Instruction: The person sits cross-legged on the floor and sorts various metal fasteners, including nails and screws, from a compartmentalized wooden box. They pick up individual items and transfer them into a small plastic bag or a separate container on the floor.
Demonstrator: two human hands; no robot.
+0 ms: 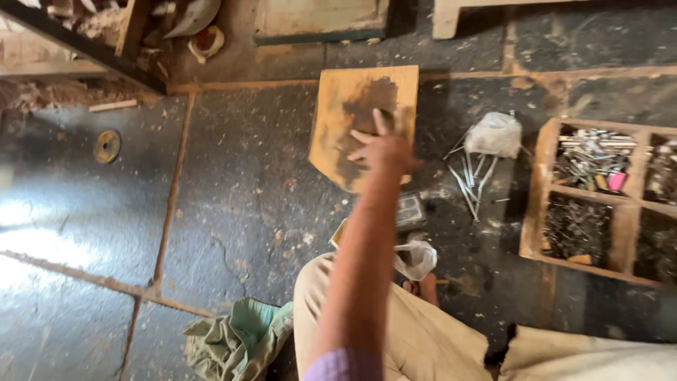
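Outstretched right hand (384, 149), fingers (381, 121) spread on stained wooden board (352, 99)

Left half of my frame is open dark stone floor (233, 204), only a small round metal disc (107, 146) at far left. At centre, the stained wooden board (352, 106) lies flat under my hand (384, 149). To its right, loose nails (472, 180) and a white plastic bag (496, 134) crowd the gap before the wooden compartment tray (539, 190) at the right edge. Green cloth (236, 342) and my knees block bottom centre.
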